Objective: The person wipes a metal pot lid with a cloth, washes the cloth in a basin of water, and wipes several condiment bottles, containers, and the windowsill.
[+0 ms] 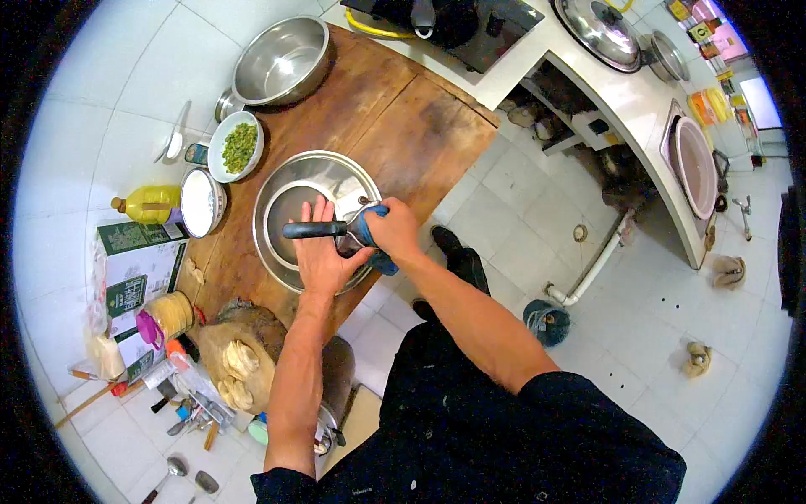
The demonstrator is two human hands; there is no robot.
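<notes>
My left hand [323,262] has its fingers stretched out over a round steel basin [269,262], its thumb reaching toward the blue cloth. My right hand [395,228] is closed around a crumpled blue cloth [383,264] at the basin's right edge. The cloth is pressed against the metal end of a black-handled utensil [314,229]. The handle crosses above my left hand, pointing left. The utensil's working end is mostly hidden by the cloth and hands, so its kind cannot be made out.
The wooden table [420,126] also holds a big steel bowl [284,63], a bowl of chopped greens [238,147] and a white bowl [202,203]. A yellow oil bottle [151,204] and a printed carton [138,269] line the wall. A blue bin [546,322] stands on the floor.
</notes>
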